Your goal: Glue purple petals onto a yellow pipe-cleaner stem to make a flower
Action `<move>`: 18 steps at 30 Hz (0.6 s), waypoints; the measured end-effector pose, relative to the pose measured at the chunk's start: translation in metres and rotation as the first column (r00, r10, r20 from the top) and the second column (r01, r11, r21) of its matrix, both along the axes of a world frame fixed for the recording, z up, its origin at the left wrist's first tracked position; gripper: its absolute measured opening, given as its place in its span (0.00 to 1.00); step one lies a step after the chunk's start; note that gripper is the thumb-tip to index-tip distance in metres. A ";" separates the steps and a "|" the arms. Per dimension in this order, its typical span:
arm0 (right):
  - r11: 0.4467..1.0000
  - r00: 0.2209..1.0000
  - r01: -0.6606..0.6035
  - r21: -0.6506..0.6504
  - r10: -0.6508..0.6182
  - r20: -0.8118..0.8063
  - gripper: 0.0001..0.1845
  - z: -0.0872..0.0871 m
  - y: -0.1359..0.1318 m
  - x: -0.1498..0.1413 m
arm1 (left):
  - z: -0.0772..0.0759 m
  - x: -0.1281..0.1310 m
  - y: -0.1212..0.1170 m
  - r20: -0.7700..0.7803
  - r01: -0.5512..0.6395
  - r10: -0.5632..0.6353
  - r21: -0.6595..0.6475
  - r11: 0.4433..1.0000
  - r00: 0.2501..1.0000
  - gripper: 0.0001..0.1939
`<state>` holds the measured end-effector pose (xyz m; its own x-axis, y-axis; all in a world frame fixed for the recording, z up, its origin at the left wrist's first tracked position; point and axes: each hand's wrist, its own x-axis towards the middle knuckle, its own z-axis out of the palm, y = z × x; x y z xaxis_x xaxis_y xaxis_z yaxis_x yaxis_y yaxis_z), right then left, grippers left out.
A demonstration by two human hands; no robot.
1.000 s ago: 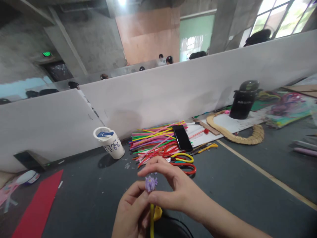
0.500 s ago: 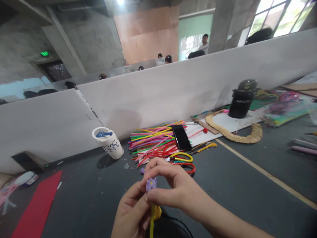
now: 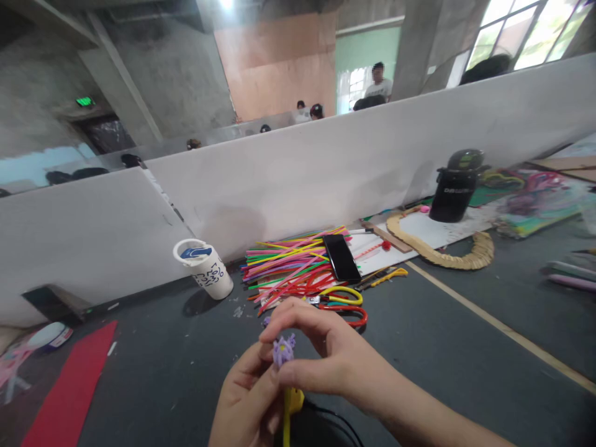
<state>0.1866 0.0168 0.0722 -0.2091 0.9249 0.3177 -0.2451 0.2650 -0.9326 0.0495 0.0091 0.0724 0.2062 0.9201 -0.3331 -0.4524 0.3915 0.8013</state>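
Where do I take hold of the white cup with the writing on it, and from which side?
I'd grip the white cup around its rounded, written-on body below the rim, from the near side. It stands on its base with open table before it, while the partition crowds the far side. The blue item in its mouth makes a top grip less suitable.

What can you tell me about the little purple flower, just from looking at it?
The purple flower is small, with many thin, fuzzy-looking petals bunched around a yellow centre. It looks like soft craft material. It faces up toward the camera, above the dark table, between the left hand and the right hand. The left thumb and right thumb meet near its base, and a yellow-green stem runs down below it.
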 end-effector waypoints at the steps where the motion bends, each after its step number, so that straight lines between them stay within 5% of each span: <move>1: 0.999 0.999 -0.043 -0.012 0.043 -0.012 0.20 -0.001 0.000 0.001 | 0.000 0.000 0.000 -0.006 0.007 -0.007 0.003 1.000 1.000 0.16; 4: 0.989 0.987 -0.134 -0.065 0.128 -0.094 0.29 -0.001 -0.001 0.002 | 0.000 -0.002 0.001 -0.020 0.024 -0.023 0.010 1.000 1.000 0.17; 10: 0.991 0.987 0.131 0.032 -0.134 0.092 0.13 0.008 -0.005 -0.003 | -0.003 -0.002 -0.001 -0.115 -0.114 0.130 0.140 0.984 0.985 0.17; 18: 0.978 0.985 0.136 0.157 -0.151 0.082 0.14 0.007 -0.012 -0.005 | -0.011 0.001 -0.004 -0.151 -0.176 0.304 0.549 0.817 0.941 0.10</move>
